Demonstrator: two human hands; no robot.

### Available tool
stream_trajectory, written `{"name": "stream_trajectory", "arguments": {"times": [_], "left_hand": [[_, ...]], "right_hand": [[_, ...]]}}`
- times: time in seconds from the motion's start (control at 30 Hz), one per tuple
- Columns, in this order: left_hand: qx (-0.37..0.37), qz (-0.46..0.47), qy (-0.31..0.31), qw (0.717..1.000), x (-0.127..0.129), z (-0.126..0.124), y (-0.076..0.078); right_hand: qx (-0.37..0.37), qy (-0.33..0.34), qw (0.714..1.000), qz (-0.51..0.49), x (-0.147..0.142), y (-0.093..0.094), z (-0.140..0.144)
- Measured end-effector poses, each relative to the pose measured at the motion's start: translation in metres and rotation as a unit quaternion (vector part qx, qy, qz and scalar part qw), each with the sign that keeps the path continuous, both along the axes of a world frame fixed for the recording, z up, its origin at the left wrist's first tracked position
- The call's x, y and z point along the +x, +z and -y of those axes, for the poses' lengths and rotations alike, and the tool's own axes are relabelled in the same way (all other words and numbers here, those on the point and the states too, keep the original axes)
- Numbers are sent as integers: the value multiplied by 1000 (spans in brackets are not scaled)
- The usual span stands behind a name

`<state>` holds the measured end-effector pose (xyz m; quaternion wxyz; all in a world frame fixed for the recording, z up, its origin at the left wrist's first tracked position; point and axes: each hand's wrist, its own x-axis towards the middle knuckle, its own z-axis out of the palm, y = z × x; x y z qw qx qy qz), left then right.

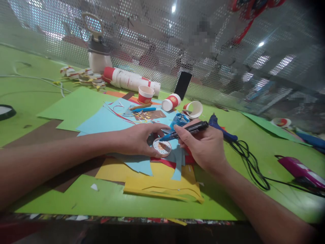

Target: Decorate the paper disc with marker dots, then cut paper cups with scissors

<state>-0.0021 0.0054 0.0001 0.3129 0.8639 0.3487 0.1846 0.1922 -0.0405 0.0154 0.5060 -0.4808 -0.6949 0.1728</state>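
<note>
Held between the fingers and thumb of my left hand [148, 135] is a small round white piece [162, 147] with dark dots and an orange pattern in its middle. My right hand [203, 142] grips a marker pen [195, 128] with a black barrel and a blue front end. The pen's tip meets the round piece near its upper edge, or hovers just over it; I cannot tell which. Just behind the hands stands a blue-stained cup [180, 118]. Sheets of light blue paper [101, 120] and yellow paper [114, 171] lie beneath.
Red and white paper cups [146, 94] and a phone [183, 84] stand at the back by a perforated metal screen [142, 40]. A stack of cups [132, 80] lies near a flask [99, 57]. To the right are a blue glue gun [223, 130], its cord and a purple object [302, 171].
</note>
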Motion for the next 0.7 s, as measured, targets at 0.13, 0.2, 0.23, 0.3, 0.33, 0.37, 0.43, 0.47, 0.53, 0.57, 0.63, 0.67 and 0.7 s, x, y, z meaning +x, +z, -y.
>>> {"name": "stream_trajectory", "arguments": {"times": [0.13,0.2,0.23,0.3,0.33,0.37,0.43,0.47,0.53,0.57,0.63,0.67,0.7], "left_hand": [[0,11,-9,1000,0,-1,-1],[2,16,-15,1000,0,-1,-2],[1,18,-15,1000,-1,-2,-3],[0,20,-16,1000,-1,-2,-3],[0,20,-17,1000,-1,-2,-3],[-1,21,-17,1000,-1,-2,-3],[0,25,-18,1000,-1,-2,-2],[-1,26,-17,1000,-1,-2,-2],[-3,26,-13,1000,-1,-1,-2],[-5,25,-11,1000,-1,-1,-1],[-7,22,-4,1000,0,0,-1],[-7,21,-3,1000,0,0,-1],[-7,20,-5,1000,-1,0,-1]], "right_hand": [[0,3,1000,12,-2,2,1],[-1,3,1000,13,-2,2,2],[0,2,1000,16,-2,2,2],[2,-1,1000,25,-2,1,1],[3,0,1000,29,-1,1,1],[2,1,1000,31,-1,1,0],[-2,5,999,35,-1,0,-1],[-4,7,999,37,-1,0,-1],[-2,11,999,42,-1,1,-1],[0,14,999,47,-1,1,-1],[5,22,998,61,0,1,-1],[5,27,997,71,0,2,-1],[5,33,996,81,1,2,-1]]}}
